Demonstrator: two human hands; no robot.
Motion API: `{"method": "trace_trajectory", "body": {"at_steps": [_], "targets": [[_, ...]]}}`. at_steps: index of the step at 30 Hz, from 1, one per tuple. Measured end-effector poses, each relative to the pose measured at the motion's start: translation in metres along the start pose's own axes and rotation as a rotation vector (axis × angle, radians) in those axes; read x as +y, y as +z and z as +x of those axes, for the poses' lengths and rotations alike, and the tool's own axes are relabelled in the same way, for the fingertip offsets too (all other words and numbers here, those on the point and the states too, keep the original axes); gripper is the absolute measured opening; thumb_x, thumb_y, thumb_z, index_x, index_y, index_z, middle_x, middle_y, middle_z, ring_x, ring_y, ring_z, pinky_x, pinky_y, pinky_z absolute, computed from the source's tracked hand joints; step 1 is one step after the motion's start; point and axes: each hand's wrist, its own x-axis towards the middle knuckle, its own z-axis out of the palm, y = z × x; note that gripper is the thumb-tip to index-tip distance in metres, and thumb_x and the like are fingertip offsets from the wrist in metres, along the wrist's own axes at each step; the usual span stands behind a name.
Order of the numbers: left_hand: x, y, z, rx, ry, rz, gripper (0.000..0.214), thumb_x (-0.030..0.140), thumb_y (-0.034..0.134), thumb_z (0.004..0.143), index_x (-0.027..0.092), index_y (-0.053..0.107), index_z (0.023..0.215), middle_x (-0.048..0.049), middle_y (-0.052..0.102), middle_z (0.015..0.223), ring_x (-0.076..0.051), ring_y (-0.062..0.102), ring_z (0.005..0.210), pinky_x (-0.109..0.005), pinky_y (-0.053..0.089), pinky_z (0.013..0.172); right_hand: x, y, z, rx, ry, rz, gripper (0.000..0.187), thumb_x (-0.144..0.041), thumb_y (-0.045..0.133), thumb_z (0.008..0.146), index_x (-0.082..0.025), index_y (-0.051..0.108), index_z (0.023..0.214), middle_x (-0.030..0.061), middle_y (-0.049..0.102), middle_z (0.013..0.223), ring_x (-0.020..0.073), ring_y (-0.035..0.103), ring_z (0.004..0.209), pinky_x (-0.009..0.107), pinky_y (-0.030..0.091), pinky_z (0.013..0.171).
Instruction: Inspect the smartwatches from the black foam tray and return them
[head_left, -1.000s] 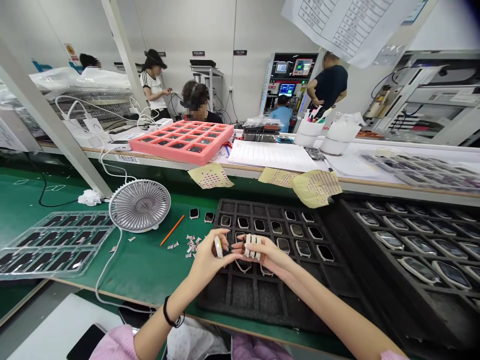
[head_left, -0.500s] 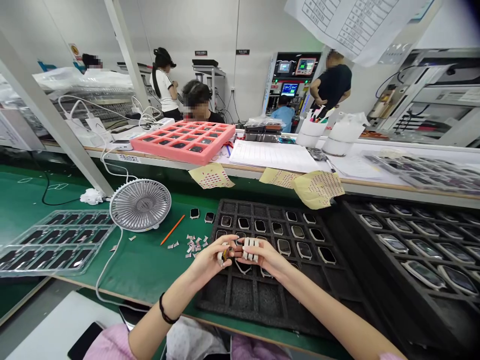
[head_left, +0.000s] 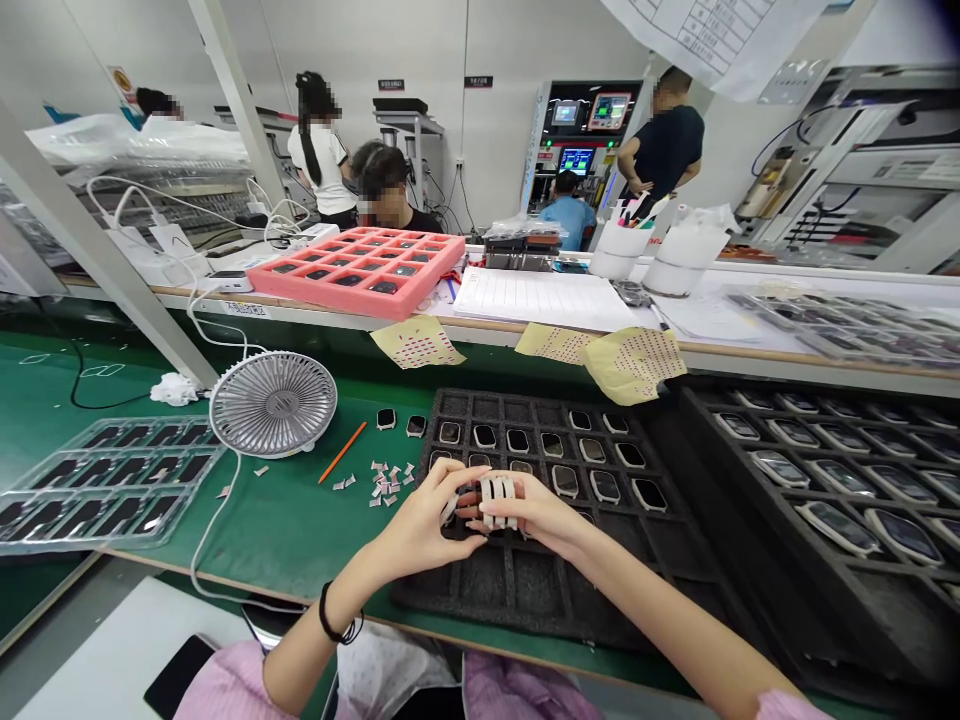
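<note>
My right hand point(head_left: 546, 512) grips a small stack of pale watch cases point(head_left: 498, 502), held on edge between thumb and fingers. Close beside it, my left hand point(head_left: 431, 520) curls around another watch case point(head_left: 450, 508), mostly hidden behind its fingers. Both hands hover over a black foam tray point(head_left: 486, 585), whose pockets hold several dark-faced watches point(head_left: 606, 486). Fingertips of the two hands nearly meet at the stack; whether they touch I cannot tell.
To the left are a grey fan point(head_left: 274, 404), an orange stick point(head_left: 343, 452), small pale tabs point(head_left: 386, 485) and a clear plastic tray point(head_left: 154, 535) of dark parts. A second black tray point(head_left: 847, 610) with watches stands right. A pink foam tray point(head_left: 420, 295) rests on the shelf.
My left hand has turned and its fingers have spread wider around its watch case, with the thumb lower. The right hand stays by it with the stack. The view has shifted slightly.
</note>
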Motion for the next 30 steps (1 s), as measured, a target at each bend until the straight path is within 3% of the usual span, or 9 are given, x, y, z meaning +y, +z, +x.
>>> {"method": "trace_trajectory", "body": {"at_steps": [3, 7, 11, 17, 22, 30], "targets": [[-0.002, 0.005, 0.002, 0.036, 0.045, 0.046, 0.072, 0.025, 0.077, 0.070, 0.028, 0.046, 0.134, -0.0076, 0.054, 0.126, -0.024, 0.052, 0.118, -0.036, 0.045, 0.099, 0.003, 0.003, 0.001, -0.017, -0.005, -0.003, 0.044, -0.027, 0.084, 0.061, -0.017, 0.066, 0.101, 0.0058, 0.073, 0.089, 0.0212, 0.070, 0.082, 0.039, 0.053, 0.084], [-0.004, 0.017, 0.004, 0.113, 0.076, 0.180, 0.055, 0.021, 0.072, 0.074, 0.026, 0.056, 0.125, -0.0061, 0.067, 0.116, -0.023, 0.063, 0.099, -0.037, 0.049, 0.089, 0.004, 0.009, 0.003, 0.063, -0.023, -0.090, 0.041, -0.028, 0.085, 0.060, -0.018, 0.068, 0.096, 0.0031, 0.071, 0.087, 0.0179, 0.067, 0.080, 0.031, 0.051, 0.075], [-0.002, 0.020, 0.005, 0.164, 0.036, 0.204, 0.048, 0.022, 0.072, 0.072, 0.025, 0.062, 0.119, -0.0062, 0.071, 0.109, -0.022, 0.064, 0.086, -0.036, 0.051, 0.079, 0.005, 0.012, 0.002, 0.096, -0.035, -0.130, 0.044, -0.032, 0.085, 0.061, -0.018, 0.068, 0.098, 0.0024, 0.071, 0.088, 0.0181, 0.065, 0.082, 0.030, 0.049, 0.077], [0.002, 0.016, 0.006, 0.153, 0.001, 0.207, 0.045, 0.024, 0.072, 0.070, 0.026, 0.066, 0.114, -0.0047, 0.073, 0.108, -0.022, 0.063, 0.082, -0.034, 0.052, 0.075, 0.009, 0.011, 0.004, 0.052, -0.038, -0.105, 0.040, -0.032, 0.082, 0.066, -0.018, 0.068, 0.101, 0.0029, 0.070, 0.091, 0.0174, 0.063, 0.084, 0.028, 0.049, 0.073], [-0.003, 0.017, 0.004, 0.157, -0.028, 0.224, 0.046, 0.021, 0.072, 0.068, 0.026, 0.066, 0.113, -0.0037, 0.073, 0.105, -0.021, 0.061, 0.080, -0.032, 0.052, 0.071, 0.011, 0.008, 0.006, 0.035, 0.040, 0.028, 0.038, -0.026, 0.084, 0.063, -0.019, 0.068, 0.096, 0.0007, 0.069, 0.089, 0.0144, 0.064, 0.081, 0.026, 0.049, 0.074], [-0.005, 0.020, 0.001, 0.152, -0.066, 0.223, 0.043, 0.026, 0.073, 0.071, 0.026, 0.066, 0.113, -0.0038, 0.073, 0.105, -0.022, 0.061, 0.081, -0.033, 0.051, 0.072, 0.011, 0.005, 0.007, 0.071, 0.043, 0.032, 0.042, -0.023, 0.087, 0.056, -0.017, 0.070, 0.094, 0.0021, 0.072, 0.083, 0.0160, 0.066, 0.076, 0.026, 0.050, 0.069]]}}
